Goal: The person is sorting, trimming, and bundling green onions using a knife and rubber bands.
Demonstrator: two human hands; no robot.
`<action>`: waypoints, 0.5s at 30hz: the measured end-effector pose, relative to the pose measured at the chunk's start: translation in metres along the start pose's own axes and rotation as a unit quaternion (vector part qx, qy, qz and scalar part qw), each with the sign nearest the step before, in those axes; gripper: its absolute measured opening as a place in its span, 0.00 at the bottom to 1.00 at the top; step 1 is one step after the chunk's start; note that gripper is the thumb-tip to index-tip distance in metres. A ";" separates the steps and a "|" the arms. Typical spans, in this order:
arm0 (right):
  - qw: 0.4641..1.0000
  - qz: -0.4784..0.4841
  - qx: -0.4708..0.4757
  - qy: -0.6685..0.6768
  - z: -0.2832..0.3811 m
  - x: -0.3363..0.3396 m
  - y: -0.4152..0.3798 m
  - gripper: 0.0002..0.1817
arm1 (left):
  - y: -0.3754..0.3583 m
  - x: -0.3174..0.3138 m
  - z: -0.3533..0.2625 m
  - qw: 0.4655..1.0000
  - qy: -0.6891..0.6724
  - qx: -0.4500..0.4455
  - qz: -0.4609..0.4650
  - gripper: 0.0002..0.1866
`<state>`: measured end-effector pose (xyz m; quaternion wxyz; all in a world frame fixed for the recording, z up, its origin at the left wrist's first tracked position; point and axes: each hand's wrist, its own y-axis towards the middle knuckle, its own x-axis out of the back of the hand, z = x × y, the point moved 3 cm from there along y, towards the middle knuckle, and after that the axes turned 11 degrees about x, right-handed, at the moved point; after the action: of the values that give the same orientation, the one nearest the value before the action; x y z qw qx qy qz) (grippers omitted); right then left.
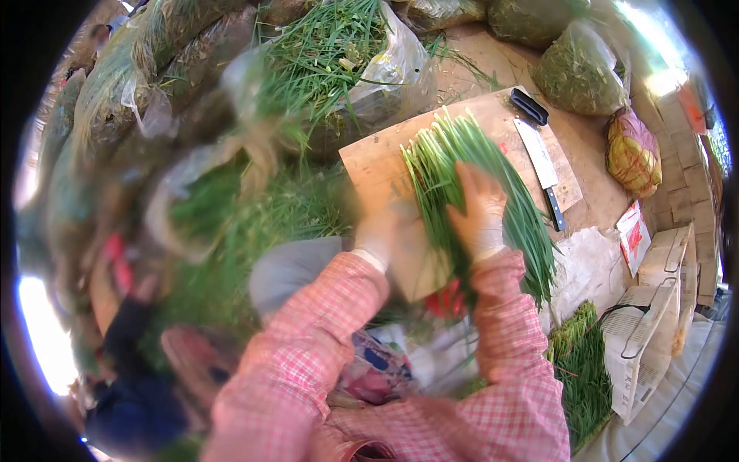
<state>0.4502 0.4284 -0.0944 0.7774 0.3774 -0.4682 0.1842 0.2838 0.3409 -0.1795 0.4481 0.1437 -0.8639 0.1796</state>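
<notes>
A thick bundle of long green stalks (454, 165) with pale ends lies across the wooden board (377, 165). On top of the bundle rests my right hand (479, 208), its thumb and fingers apart. My left hand (379, 231) is over the board's left side, smeared by motion, so its fingers cannot be made out. To the right of the bundle a knife (539, 158) with a black handle lies on the board, its handle reaching past the edge. A black object (530, 106) sits at the board's top corner.
Loose greens fill an open plastic bag (400, 73) beyond the board. Full bags (581, 73) stand at the back right. A white crate (635, 346) is at the lower right beside more greens (581, 377). Another person's dark sleeve (127, 331) shows at the left.
</notes>
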 end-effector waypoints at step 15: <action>0.997 0.066 0.041 -0.021 0.008 0.040 0.002 0.37 | 0.028 0.013 -0.081 0.925 -0.350 -0.145 -0.019 0.03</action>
<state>0.4639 0.4212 -0.0563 0.7375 0.3806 -0.5006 0.2461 0.3238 0.4007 -0.1311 0.1365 0.1468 -0.9795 -0.0182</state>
